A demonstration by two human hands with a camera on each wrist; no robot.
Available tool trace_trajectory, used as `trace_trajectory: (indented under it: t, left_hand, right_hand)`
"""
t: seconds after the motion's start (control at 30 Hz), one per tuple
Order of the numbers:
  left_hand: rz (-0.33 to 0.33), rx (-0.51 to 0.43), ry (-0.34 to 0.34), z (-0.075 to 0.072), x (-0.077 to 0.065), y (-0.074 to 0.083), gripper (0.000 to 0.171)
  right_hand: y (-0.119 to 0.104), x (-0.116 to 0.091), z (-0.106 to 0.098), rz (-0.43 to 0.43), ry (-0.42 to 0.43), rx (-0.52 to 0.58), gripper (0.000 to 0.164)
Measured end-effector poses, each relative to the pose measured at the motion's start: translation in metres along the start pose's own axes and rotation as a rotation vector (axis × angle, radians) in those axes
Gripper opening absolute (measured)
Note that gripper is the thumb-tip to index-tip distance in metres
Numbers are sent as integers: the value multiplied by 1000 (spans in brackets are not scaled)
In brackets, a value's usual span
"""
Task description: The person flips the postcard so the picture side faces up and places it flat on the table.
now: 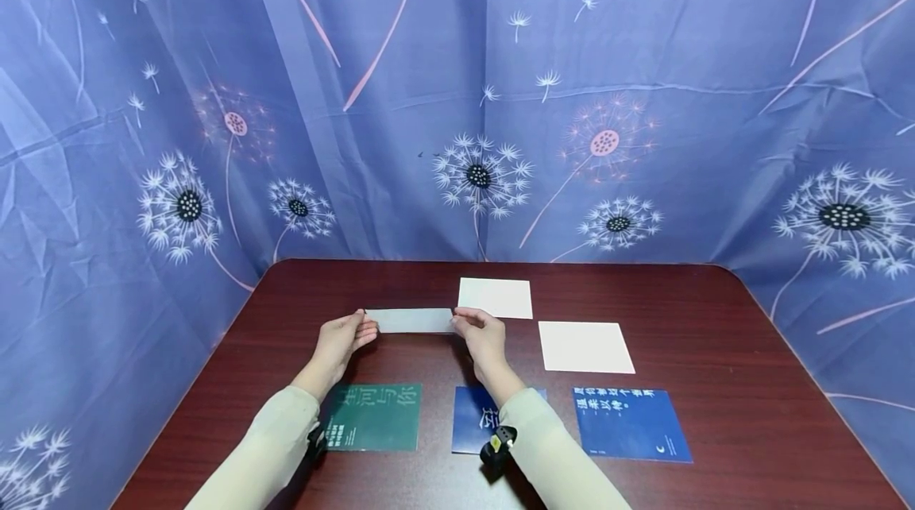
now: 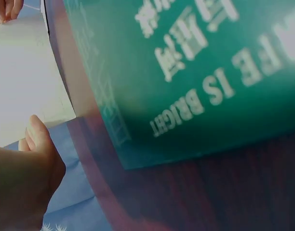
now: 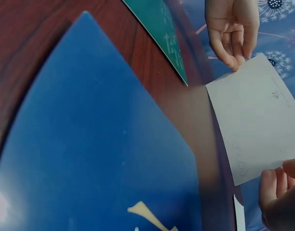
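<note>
Between both hands a white postcard is held above the table, tilted so that it looks like a narrow strip in the head view. My left hand pinches its left end. At the right end, my right hand pinches the edge between thumb and fingers. The right wrist view shows the face of the postcard with a row of small circles and faint print. In the left wrist view the left thumb lies along the edge of the card.
Two white cards, one farther back and one nearer, lie right of the hands. Closer in are a green card, a blue card partly under the right forearm, and another blue card. A dandelion-print curtain surrounds the table.
</note>
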State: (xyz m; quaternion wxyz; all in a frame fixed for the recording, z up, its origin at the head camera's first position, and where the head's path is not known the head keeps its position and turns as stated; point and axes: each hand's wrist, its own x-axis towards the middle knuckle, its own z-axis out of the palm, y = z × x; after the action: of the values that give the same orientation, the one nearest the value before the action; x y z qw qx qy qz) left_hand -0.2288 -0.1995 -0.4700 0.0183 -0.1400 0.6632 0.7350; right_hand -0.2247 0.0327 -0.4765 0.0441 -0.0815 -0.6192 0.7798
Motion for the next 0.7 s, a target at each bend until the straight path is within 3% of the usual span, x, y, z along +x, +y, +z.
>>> trace_trajectory:
  t: [0.13, 0.33, 0.53, 0.7]
  left_hand:
    - [-2, 26, 23, -1, 0, 0, 43]
    - [-5, 147, 24, -2, -2, 0, 33]
    - [12, 206, 41, 0, -2, 0, 32]
    - [34, 341, 36, 0, 0, 1, 32]
  right_hand:
    - [0, 0, 2, 2, 0, 11, 23]
    - [-2, 0, 4, -23, 13, -35, 24]
    - [-1, 1, 5, -16, 47, -102, 25]
    - [0, 1, 4, -9, 42, -141, 26]
